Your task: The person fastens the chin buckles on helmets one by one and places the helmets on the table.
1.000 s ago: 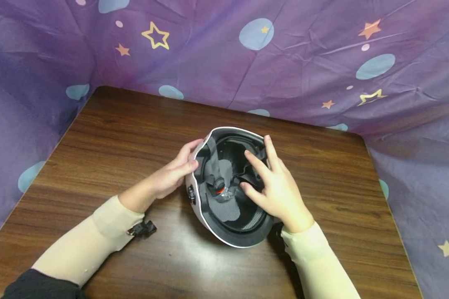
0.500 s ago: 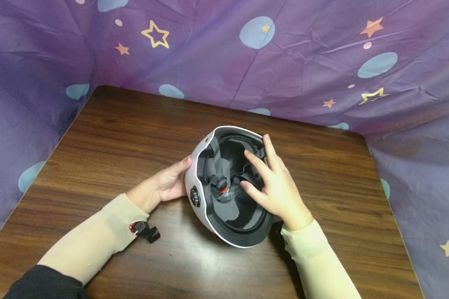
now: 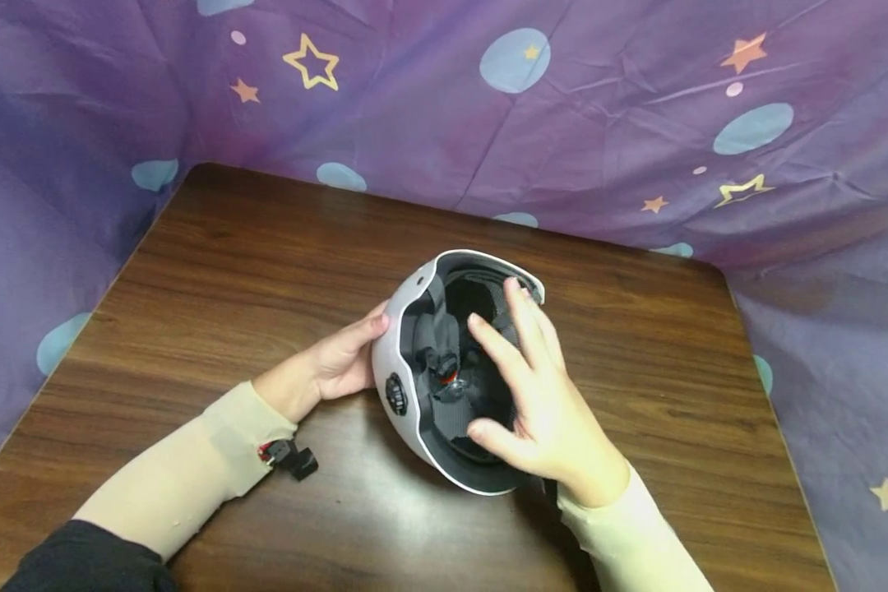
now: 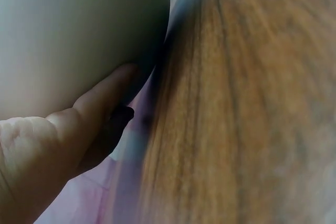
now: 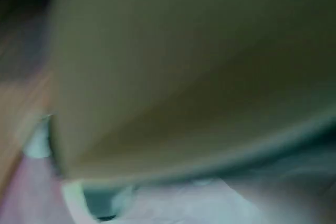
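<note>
A white helmet (image 3: 394, 345) lies on the table with its opening facing up and tipped to the right. Dark padding, grey straps (image 3: 438, 316) and a buckle with a red part (image 3: 450, 379) show inside. A round black vent (image 3: 396, 395) sits on its left side. My left hand (image 3: 344, 362) holds the shell from the left, thumb on the outside; in the left wrist view its fingers lie along the smooth shell (image 4: 79, 35). My right hand (image 3: 551, 403) spreads its fingers over the right part of the opening, hiding that rim. The blurred shell (image 5: 184, 77) fills much of the right wrist view.
The brown wooden table (image 3: 266, 238) extends on all sides of the helmet. A purple cloth (image 3: 414, 107) with stars and spots hangs behind and beside it. A small black device (image 3: 292, 459) is strapped to the left wrist.
The helmet has rolled to the right, showing more of its left shell and vent. My left thumb has moved from the rim onto the shell. The right hand has shifted slightly lower over the opening.
</note>
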Available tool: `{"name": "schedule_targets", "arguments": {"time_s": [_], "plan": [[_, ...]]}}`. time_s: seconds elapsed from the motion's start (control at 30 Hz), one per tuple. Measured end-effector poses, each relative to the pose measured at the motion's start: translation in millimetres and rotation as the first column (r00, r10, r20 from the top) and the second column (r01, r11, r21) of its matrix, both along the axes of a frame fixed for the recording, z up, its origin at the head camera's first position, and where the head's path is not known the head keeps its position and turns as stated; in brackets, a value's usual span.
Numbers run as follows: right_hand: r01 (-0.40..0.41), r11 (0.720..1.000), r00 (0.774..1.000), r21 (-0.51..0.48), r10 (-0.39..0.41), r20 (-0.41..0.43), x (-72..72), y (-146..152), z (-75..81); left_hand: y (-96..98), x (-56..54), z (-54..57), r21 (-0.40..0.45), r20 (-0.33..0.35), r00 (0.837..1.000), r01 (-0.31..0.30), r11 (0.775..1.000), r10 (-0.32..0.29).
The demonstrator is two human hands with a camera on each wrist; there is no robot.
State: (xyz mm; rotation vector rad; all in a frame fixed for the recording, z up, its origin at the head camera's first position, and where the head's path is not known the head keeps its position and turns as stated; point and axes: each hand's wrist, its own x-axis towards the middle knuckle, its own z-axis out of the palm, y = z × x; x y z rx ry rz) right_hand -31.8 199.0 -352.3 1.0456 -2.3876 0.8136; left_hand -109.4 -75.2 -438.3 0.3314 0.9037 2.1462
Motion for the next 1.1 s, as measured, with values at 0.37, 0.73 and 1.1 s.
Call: {"name": "schedule_targets", "arguments": {"time_s": [0.37,0.73,1.1], "plan": [[-0.204,0.974,0.96,0.099,0.219,-0.172,30.2,-36.0,15.0,9.7,11.9,11.9,-0.09,-0.027,1.0,-0.016,0.996,0.014],[-0.153,0.961,0.967,0.232,0.194,-0.166,41.3,-31.1,16.5,17.8,23.1,24.1,-0.098,-0.024,1.0,-0.012,0.995,0.01],[-0.178,0.971,0.966,0.157,0.203,-0.16,38.7,-27.8,24.8,19.4,28.0,28.5,-0.11,0.007,0.999,-0.038,0.993,0.039]]}}
